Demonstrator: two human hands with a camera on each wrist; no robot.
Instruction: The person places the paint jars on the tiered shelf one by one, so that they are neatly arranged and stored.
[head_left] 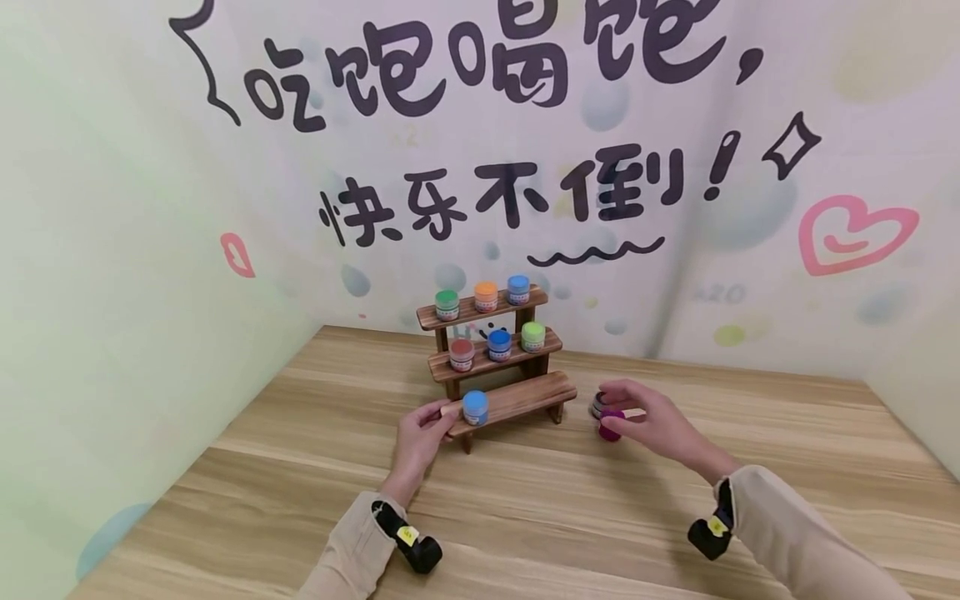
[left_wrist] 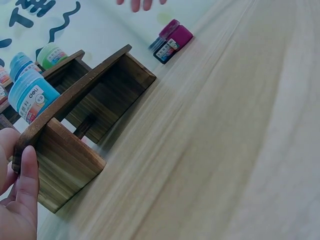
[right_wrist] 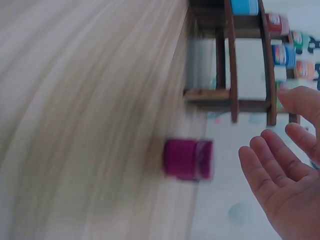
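Note:
A three-step wooden rack (head_left: 525, 398) stands on the table. My left hand (head_left: 417, 440) pinches the left end of its lowest shelf, thumb and fingers on either side of the board (left_wrist: 75, 95). Beside those fingers a light blue paint jar (head_left: 475, 407) sits on that shelf. To the right of the rack, my right hand (head_left: 660, 425) hovers with fingers spread by a magenta paint jar (right_wrist: 187, 159). No contact with that jar shows in the right wrist view. Close to the magenta jar is a dark jar (left_wrist: 165, 51), partly covered by the hand in the head view.
The middle shelf carries red (head_left: 462, 356), dark blue (head_left: 499, 345) and light green (head_left: 533, 337) jars. On top stand green (head_left: 447, 306), orange (head_left: 486, 297) and blue (head_left: 518, 290) ones. A printed cloth (head_left: 600, 225) hangs behind the wood-grain table (head_left: 540, 517).

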